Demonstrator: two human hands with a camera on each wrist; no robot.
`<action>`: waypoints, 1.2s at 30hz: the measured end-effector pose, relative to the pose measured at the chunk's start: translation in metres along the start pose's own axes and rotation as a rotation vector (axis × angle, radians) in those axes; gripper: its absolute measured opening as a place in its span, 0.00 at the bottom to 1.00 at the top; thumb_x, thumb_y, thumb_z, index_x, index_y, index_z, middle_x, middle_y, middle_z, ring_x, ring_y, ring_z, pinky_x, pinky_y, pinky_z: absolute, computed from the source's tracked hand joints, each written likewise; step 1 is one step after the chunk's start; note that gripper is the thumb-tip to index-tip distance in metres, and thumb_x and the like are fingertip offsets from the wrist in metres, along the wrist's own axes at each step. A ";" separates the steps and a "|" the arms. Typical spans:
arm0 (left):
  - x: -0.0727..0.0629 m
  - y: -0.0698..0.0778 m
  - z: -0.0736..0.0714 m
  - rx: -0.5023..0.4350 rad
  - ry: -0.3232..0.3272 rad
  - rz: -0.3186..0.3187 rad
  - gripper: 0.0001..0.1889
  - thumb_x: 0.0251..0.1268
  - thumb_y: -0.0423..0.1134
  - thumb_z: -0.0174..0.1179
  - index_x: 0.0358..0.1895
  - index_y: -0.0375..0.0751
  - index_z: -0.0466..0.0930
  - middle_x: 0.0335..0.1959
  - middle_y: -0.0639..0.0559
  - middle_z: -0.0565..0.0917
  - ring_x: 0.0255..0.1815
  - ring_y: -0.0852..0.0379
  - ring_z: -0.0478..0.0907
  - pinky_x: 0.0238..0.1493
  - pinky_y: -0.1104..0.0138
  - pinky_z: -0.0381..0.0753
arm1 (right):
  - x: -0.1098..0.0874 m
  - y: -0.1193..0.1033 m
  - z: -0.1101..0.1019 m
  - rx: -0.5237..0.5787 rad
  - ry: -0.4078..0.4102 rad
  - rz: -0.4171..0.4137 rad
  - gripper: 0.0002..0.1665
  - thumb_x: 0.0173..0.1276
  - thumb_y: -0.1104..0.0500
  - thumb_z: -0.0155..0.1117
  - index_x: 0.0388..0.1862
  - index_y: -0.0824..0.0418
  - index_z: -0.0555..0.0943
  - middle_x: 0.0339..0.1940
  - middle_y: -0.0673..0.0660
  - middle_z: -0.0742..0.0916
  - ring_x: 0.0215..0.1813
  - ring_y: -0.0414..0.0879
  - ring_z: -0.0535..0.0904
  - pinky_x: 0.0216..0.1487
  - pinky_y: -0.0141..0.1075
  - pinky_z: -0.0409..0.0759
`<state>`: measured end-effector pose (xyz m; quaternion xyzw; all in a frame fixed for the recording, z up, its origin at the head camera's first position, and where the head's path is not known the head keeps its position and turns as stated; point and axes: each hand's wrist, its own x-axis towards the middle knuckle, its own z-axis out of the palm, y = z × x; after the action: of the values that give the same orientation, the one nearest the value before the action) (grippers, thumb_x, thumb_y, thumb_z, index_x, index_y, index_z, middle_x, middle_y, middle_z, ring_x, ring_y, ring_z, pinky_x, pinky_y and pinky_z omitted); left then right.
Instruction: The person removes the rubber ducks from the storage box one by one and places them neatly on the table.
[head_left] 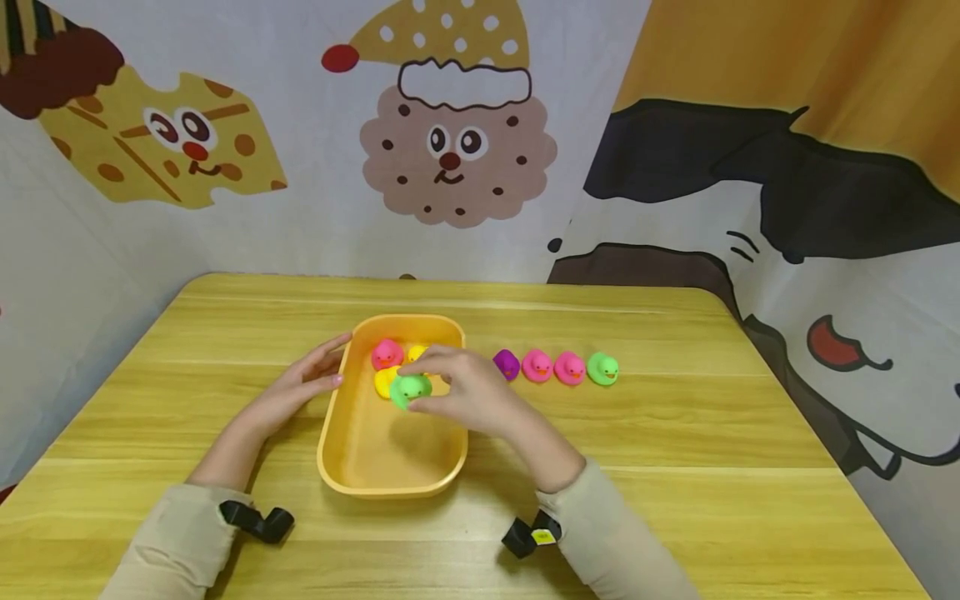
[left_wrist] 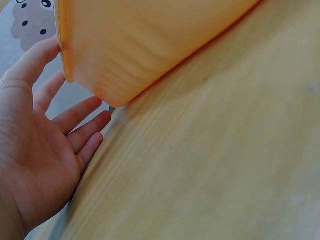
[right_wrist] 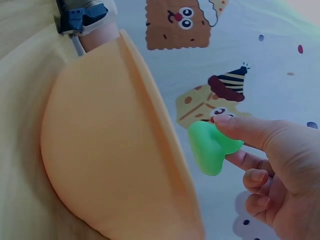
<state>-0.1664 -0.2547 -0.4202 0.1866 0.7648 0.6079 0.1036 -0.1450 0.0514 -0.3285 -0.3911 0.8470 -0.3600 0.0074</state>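
Over the orange plastic basin (head_left: 393, 483), my right hand (head_left: 472, 387) pinches a green rubber duck (head_left: 411, 389) between thumb and fingers. The right wrist view shows this duck held above the basin's rim. Below it in the basin lie a pink duck (head_left: 387, 354) and two yellow ducks, one (head_left: 386, 382) partly behind the green one and the other (head_left: 417, 354) partly behind my hand. My left hand (head_left: 296, 387) touches the basin's left side with fingertips. In the left wrist view its fingers (left_wrist: 77, 115) are spread and loosely bent beside the basin wall.
Right of the basin, a row of ducks stands on the wooden table (head_left: 675, 433): a purple one (head_left: 507, 364), two pink ones (head_left: 537, 366) and a green one (head_left: 602, 368). A cartoon-printed cloth (head_left: 300, 242) hangs behind the table. Black wrist devices (head_left: 258, 522) sit on both sleeves.
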 end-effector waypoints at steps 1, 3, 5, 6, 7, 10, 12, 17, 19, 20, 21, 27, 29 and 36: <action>0.000 0.000 0.000 0.002 0.001 -0.004 0.33 0.73 0.37 0.50 0.77 0.46 0.48 0.72 0.33 0.57 0.70 0.38 0.55 0.58 0.70 0.65 | -0.002 0.001 -0.002 0.008 0.008 0.003 0.22 0.58 0.54 0.73 0.53 0.53 0.84 0.45 0.45 0.83 0.38 0.41 0.74 0.37 0.33 0.74; 0.000 0.000 0.000 0.007 0.002 -0.009 0.33 0.73 0.37 0.50 0.77 0.46 0.48 0.72 0.34 0.57 0.70 0.38 0.55 0.62 0.62 0.63 | -0.006 0.003 -0.006 0.020 0.021 0.012 0.22 0.58 0.54 0.74 0.52 0.53 0.84 0.46 0.45 0.83 0.36 0.40 0.73 0.35 0.33 0.74; 0.000 0.000 0.000 0.010 0.004 -0.012 0.33 0.74 0.37 0.50 0.77 0.46 0.48 0.72 0.34 0.57 0.70 0.38 0.55 0.63 0.53 0.60 | -0.009 0.006 -0.010 0.035 0.036 0.017 0.21 0.58 0.54 0.74 0.52 0.53 0.84 0.47 0.46 0.83 0.36 0.41 0.74 0.35 0.33 0.75; 0.000 0.000 0.000 0.011 0.005 -0.012 0.33 0.74 0.37 0.50 0.77 0.46 0.48 0.72 0.34 0.57 0.70 0.38 0.55 0.64 0.49 0.58 | -0.011 0.007 -0.013 0.043 0.043 0.022 0.21 0.58 0.55 0.74 0.52 0.54 0.84 0.48 0.46 0.83 0.38 0.41 0.75 0.35 0.34 0.76; 0.000 0.000 0.000 0.011 0.006 -0.013 0.33 0.74 0.37 0.50 0.77 0.46 0.48 0.72 0.34 0.57 0.70 0.38 0.55 0.64 0.46 0.57 | -0.013 0.009 -0.015 0.047 0.048 0.027 0.21 0.58 0.55 0.74 0.52 0.54 0.84 0.48 0.47 0.83 0.39 0.41 0.75 0.36 0.34 0.76; 0.000 0.001 0.000 0.011 0.005 -0.012 0.33 0.74 0.37 0.50 0.77 0.46 0.48 0.72 0.34 0.57 0.70 0.38 0.55 0.63 0.43 0.55 | -0.019 0.012 -0.022 0.047 0.063 0.049 0.22 0.58 0.55 0.74 0.52 0.55 0.84 0.51 0.48 0.83 0.42 0.41 0.76 0.39 0.36 0.77; 0.000 0.001 0.000 0.011 0.005 -0.015 0.33 0.74 0.38 0.50 0.77 0.46 0.48 0.72 0.34 0.57 0.70 0.38 0.55 0.63 0.43 0.55 | -0.023 0.015 -0.027 0.022 0.076 0.061 0.22 0.57 0.55 0.74 0.53 0.54 0.84 0.51 0.48 0.83 0.38 0.41 0.75 0.36 0.35 0.77; 0.000 0.002 0.000 0.011 0.007 -0.017 0.33 0.73 0.37 0.50 0.77 0.46 0.48 0.72 0.34 0.57 0.70 0.38 0.55 0.63 0.44 0.55 | -0.032 0.022 -0.038 -0.019 0.121 0.031 0.22 0.56 0.56 0.75 0.51 0.56 0.85 0.48 0.48 0.84 0.31 0.44 0.73 0.30 0.33 0.74; 0.000 0.002 0.000 0.006 0.006 -0.014 0.33 0.73 0.37 0.50 0.77 0.45 0.47 0.72 0.33 0.57 0.70 0.38 0.55 0.64 0.43 0.54 | -0.035 0.025 -0.042 0.002 0.133 0.023 0.22 0.55 0.58 0.75 0.50 0.57 0.85 0.47 0.48 0.84 0.34 0.43 0.75 0.34 0.34 0.75; 0.000 0.001 0.000 0.002 0.004 -0.012 0.33 0.73 0.37 0.50 0.77 0.45 0.47 0.72 0.33 0.56 0.70 0.37 0.54 0.64 0.43 0.53 | -0.037 0.026 -0.044 0.014 0.136 0.025 0.22 0.55 0.59 0.75 0.50 0.58 0.85 0.47 0.48 0.84 0.36 0.43 0.76 0.35 0.35 0.76; 0.000 0.001 0.000 -0.002 0.004 -0.012 0.33 0.73 0.37 0.50 0.77 0.45 0.47 0.72 0.33 0.56 0.70 0.37 0.54 0.64 0.42 0.52 | -0.038 0.028 -0.047 0.023 0.139 0.029 0.21 0.55 0.59 0.76 0.50 0.58 0.85 0.47 0.48 0.84 0.38 0.42 0.76 0.36 0.36 0.77; 0.000 0.000 0.000 -0.012 0.009 -0.020 0.33 0.73 0.38 0.50 0.77 0.46 0.48 0.72 0.34 0.56 0.71 0.37 0.52 0.65 0.40 0.51 | -0.050 0.035 -0.063 0.041 0.176 0.046 0.21 0.54 0.61 0.76 0.49 0.59 0.85 0.45 0.48 0.84 0.35 0.47 0.75 0.33 0.39 0.75; 0.000 0.000 0.000 -0.009 0.011 -0.021 0.33 0.73 0.38 0.50 0.77 0.46 0.48 0.72 0.34 0.56 0.71 0.37 0.52 0.65 0.40 0.51 | -0.054 0.038 -0.070 0.046 0.199 0.051 0.21 0.54 0.62 0.76 0.49 0.59 0.85 0.45 0.47 0.84 0.34 0.49 0.74 0.32 0.36 0.73; 0.000 0.000 0.000 -0.001 0.013 -0.019 0.33 0.73 0.37 0.50 0.77 0.46 0.48 0.72 0.34 0.57 0.71 0.37 0.53 0.64 0.41 0.51 | -0.068 0.047 -0.090 0.035 0.262 0.105 0.21 0.54 0.63 0.76 0.48 0.59 0.86 0.43 0.47 0.84 0.26 0.46 0.63 0.25 0.33 0.62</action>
<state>-0.1661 -0.2545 -0.4203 0.1753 0.7669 0.6084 0.1046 -0.1550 0.1717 -0.3095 -0.2956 0.8536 -0.4219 -0.0773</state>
